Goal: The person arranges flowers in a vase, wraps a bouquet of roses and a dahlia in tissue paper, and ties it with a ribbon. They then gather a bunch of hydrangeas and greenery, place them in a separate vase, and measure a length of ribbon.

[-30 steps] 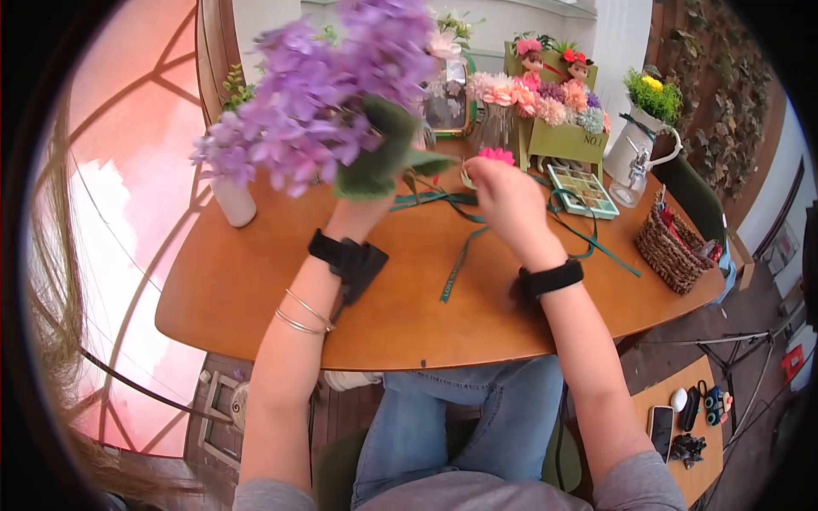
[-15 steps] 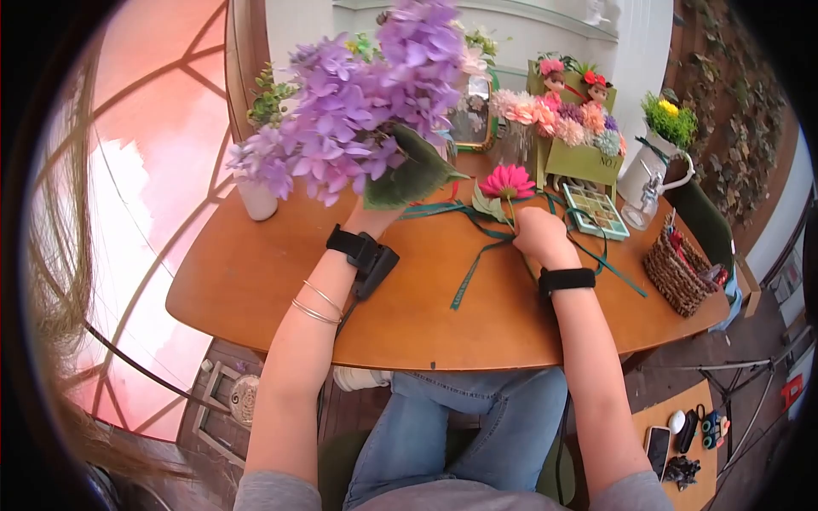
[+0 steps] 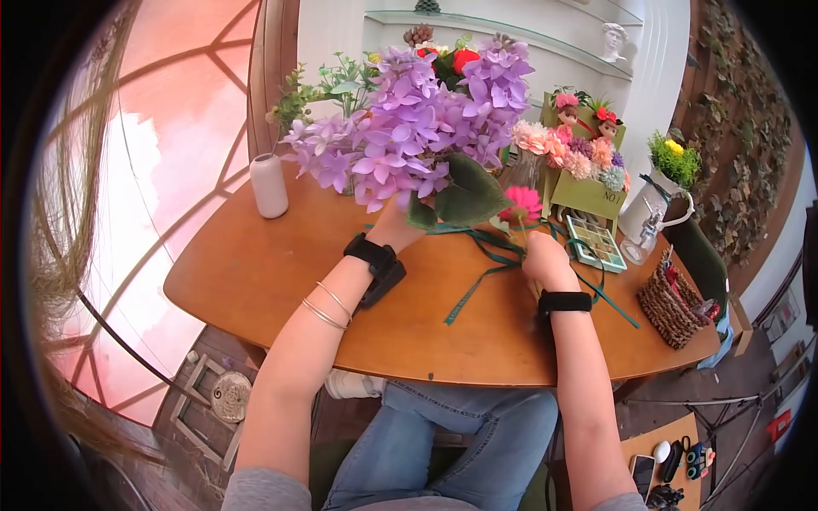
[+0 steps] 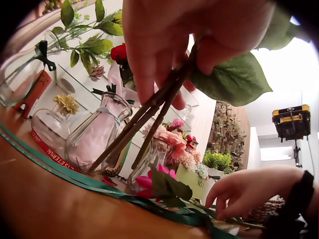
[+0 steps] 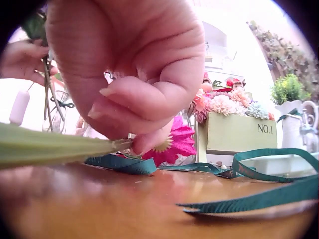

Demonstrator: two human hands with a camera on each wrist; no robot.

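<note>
Purple blossoms (image 3: 417, 128) with broad green leaves are held up by my left hand (image 3: 399, 228). In the left wrist view its fingers (image 4: 164, 74) curl round several brown stems (image 4: 144, 112), whose lower ends hang above the table. My right hand (image 3: 548, 262) pinches the green stem (image 5: 60, 145) of a pink flower (image 3: 521, 204) low over the table; the bloom shows behind the fingers in the right wrist view. Dark green ribbon (image 3: 490, 277) lies in loops under and beside the right hand.
A white vase (image 3: 269, 186) stands at the back left. On the right are a green box of flowers (image 3: 588, 194), a tray of small compartments (image 3: 596, 243), a glass bottle (image 3: 637, 245), a white pitcher (image 3: 641, 204) and a wicker basket (image 3: 669, 302). Glass vases (image 4: 94, 134) stand behind the stems.
The pink flower, first low behind the right hand, was raised by its stem and stays in that hand, which moved toward the person. The purple bunch shifted right and lower in view; the head view also shifted.
</note>
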